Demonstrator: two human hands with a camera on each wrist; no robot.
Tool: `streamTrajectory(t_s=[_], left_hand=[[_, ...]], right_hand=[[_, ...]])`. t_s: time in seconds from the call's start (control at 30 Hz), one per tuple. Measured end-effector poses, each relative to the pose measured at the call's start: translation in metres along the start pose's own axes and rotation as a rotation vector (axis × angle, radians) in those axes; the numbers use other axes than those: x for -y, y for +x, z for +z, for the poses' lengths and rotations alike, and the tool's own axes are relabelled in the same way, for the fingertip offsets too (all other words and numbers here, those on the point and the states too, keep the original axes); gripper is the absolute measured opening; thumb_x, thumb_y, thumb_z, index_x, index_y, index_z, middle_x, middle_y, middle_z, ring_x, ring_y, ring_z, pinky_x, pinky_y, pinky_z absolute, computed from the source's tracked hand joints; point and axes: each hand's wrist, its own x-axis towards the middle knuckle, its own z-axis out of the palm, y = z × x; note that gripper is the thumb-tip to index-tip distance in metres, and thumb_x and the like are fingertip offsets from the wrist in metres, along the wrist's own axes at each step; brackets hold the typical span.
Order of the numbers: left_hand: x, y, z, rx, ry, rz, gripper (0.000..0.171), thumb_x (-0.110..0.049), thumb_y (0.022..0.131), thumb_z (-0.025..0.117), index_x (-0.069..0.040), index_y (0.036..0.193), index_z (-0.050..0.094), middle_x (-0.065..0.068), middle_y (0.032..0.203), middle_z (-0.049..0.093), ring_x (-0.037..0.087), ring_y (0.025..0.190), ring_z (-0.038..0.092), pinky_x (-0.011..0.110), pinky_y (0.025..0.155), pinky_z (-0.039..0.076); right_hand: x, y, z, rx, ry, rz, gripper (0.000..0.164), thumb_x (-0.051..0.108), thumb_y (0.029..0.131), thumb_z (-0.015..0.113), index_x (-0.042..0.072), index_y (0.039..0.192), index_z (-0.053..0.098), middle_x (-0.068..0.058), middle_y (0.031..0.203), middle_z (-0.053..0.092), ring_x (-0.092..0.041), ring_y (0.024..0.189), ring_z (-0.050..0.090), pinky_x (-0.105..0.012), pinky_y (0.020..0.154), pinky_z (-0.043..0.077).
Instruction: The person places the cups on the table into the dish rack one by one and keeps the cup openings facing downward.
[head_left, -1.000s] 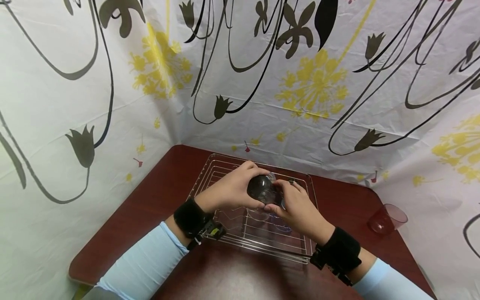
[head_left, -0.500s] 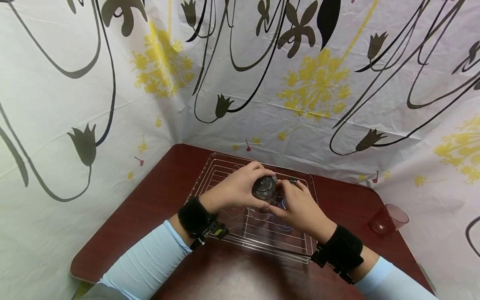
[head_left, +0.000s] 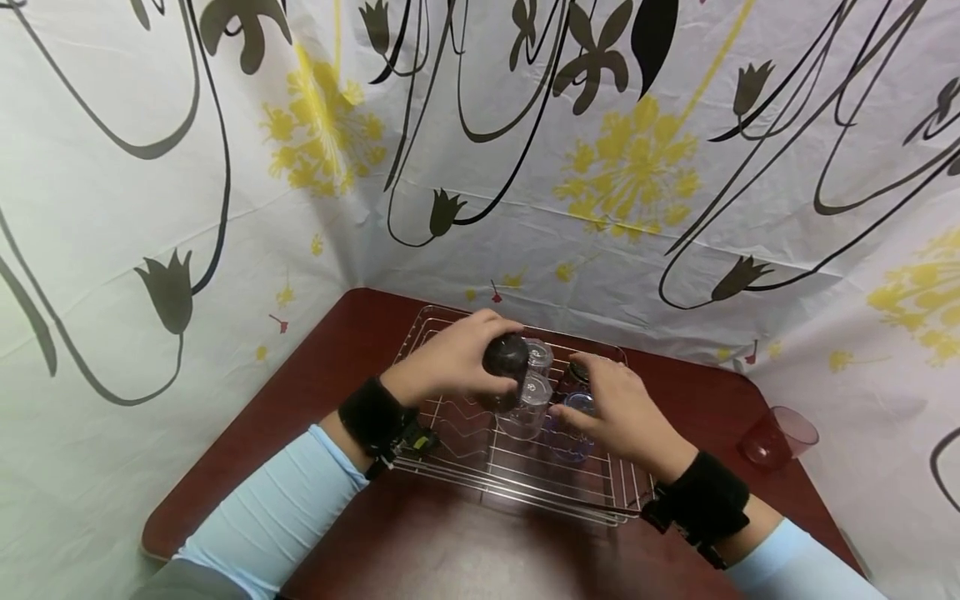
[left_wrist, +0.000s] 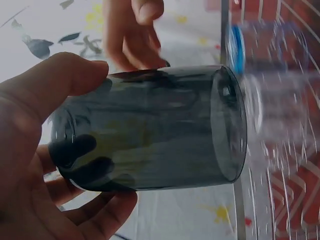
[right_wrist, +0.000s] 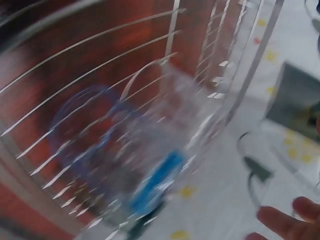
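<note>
My left hand (head_left: 453,358) grips a dark grey see-through drinking glass (head_left: 506,357) by its base end, thumb on one side and fingers on the other. The glass is upside down above a wire rack (head_left: 525,493). In the left wrist view the same tumbler (left_wrist: 155,130) lies across the picture, rim at the right. My right hand (head_left: 626,408) is apart from it, thumb and fingers spread and holding nothing. Below that hand stands an upturned blue-tinted glass (head_left: 572,433). Two clear glasses (head_left: 534,390) stand upside down on the rack beside the held one.
Another dark glass (head_left: 578,372) stands at the rack's back right, partly behind my right hand. A red see-through glass (head_left: 776,437) tilts at the table's right side. The brown table (head_left: 247,450) is bordered by a patterned curtain (head_left: 480,250) at the back and sides.
My right hand has let go of the dark grey glass and moved right, its fingers opening. The left hand has carried the glass slightly left, and the clear glasses now show.
</note>
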Motion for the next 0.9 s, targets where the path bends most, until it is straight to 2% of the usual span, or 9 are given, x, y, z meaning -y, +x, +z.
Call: streamTrajectory(t_s=[0.17,0.37,0.63,0.9], left_hand=[[0.019,0.004,-0.009,0.015,-0.004,-0.062,0.075,-0.038,0.085,0.078,-0.025,0.151,0.045,0.005,0.143,0.048,0.019,0.114,0.057,0.038,0.088,0.054],[0.041,0.008,-0.013,-0.011,-0.027,-0.115,0.073,-0.036,0.086,0.077,-0.023,0.150,0.045,0.009,0.142,0.048,0.024,0.117,0.056,0.042,0.091,0.054],[0.073,0.015,-0.025,-0.059,-0.030,-0.198,0.071,-0.033,0.088,0.075,-0.020,0.151,0.044,0.013,0.147,0.043,0.027,0.121,0.054,0.045,0.094,0.053],[0.097,0.019,-0.029,-0.023,-0.056,-0.260,0.068,-0.029,0.089,0.074,-0.016,0.148,0.043,0.015,0.143,0.044,0.029,0.120,0.054,0.042,0.090,0.055]], right_hand=[[-0.037,-0.008,0.000,-0.062,-0.003,0.051,0.074,0.047,0.096,0.063,0.001,0.148,0.037,-0.023,0.141,0.049,-0.044,0.137,0.039,-0.063,0.109,0.029],[-0.077,-0.017,-0.003,-0.119,-0.021,0.117,0.069,0.044,0.101,0.057,-0.005,0.146,0.038,-0.032,0.141,0.045,-0.051,0.132,0.040,-0.066,0.105,0.030],[-0.135,-0.033,-0.002,-0.179,-0.147,0.169,0.069,0.045,0.100,0.058,-0.008,0.141,0.041,-0.038,0.135,0.044,-0.057,0.127,0.037,-0.070,0.101,0.029],[-0.189,-0.061,0.002,-0.185,-0.221,0.240,0.071,0.044,0.099,0.060,-0.012,0.138,0.042,-0.041,0.132,0.044,-0.060,0.125,0.036,-0.072,0.102,0.027]])
